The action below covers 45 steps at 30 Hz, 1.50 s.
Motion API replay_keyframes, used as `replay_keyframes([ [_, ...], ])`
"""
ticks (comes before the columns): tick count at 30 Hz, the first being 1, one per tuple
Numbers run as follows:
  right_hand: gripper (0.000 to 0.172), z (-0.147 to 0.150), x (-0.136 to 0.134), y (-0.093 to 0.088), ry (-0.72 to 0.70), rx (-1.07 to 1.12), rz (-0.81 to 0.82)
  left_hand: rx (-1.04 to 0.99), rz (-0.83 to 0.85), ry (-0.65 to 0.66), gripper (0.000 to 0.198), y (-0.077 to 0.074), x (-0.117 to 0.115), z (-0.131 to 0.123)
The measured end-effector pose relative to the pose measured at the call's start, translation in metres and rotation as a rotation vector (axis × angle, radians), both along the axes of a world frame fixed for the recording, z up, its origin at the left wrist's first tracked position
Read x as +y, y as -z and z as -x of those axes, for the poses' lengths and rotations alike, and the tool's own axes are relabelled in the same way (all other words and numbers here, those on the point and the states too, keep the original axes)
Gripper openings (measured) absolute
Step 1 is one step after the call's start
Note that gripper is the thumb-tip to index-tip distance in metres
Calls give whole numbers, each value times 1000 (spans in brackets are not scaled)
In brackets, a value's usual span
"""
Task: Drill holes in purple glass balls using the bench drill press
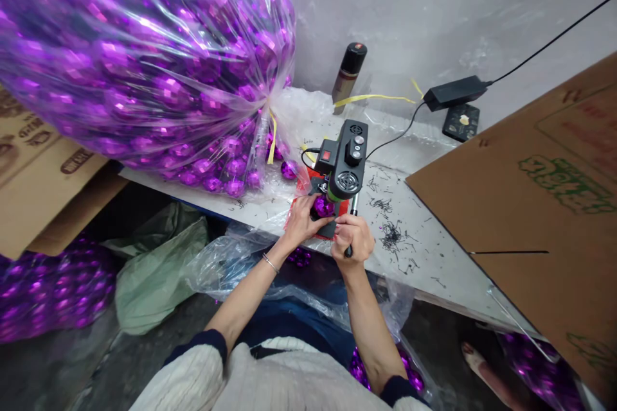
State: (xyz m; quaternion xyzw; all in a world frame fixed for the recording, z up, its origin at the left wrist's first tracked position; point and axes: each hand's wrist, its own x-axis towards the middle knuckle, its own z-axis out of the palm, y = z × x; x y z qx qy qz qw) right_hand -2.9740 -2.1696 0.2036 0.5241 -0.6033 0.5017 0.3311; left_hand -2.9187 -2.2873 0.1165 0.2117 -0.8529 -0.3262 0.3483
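A small black bench machine (353, 153), which looks like a mini drill press, stands on the worktable (385, 196) over a red sheet (343, 207). My left hand (303, 223) is closed on a shiny purple faceted ball (323, 207), keeping it below the green lower end of the machine's head. To the right, my right hand (355, 239) wraps around the machine's metal lever (355, 204), and its black end (348, 250) pokes out under the fingers. The contact between the ball's top and the machine is hidden by the head.
A huge clear bag (193, 77) of purple balls leans over the table's left side. Behind the machine are a spray can (348, 74) and a black power adapter (456, 92) with its cord. Black shavings (391, 236) litter the tabletop. A cardboard box (540, 205) stands at right.
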Motion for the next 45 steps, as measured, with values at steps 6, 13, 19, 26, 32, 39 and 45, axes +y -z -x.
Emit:
replay_keyframes([
  [6,20,1,-1,3,11,12,12,11,19,8,61,0,0,-1],
  [13,21,1,-1,3,12,15,10,24,3,13,59,0,-1,0],
  [19,20,1,-2,5,8,5,20,42,-8,7,59,0,0,1],
  [26,20,-1,2,-8,1,-8,-42,22,-12,11,59,-1,0,0],
  [32,20,-1,3,-10,-4,-24,-35,15,-6,0,56,-1,0,0],
  [39,21,-1,-2,1,15,-1,17,27,10,3,56,-2,0,0],
  [45,21,-1,-3,1,-8,11,25,25,3,4,57,-2,0,0],
])
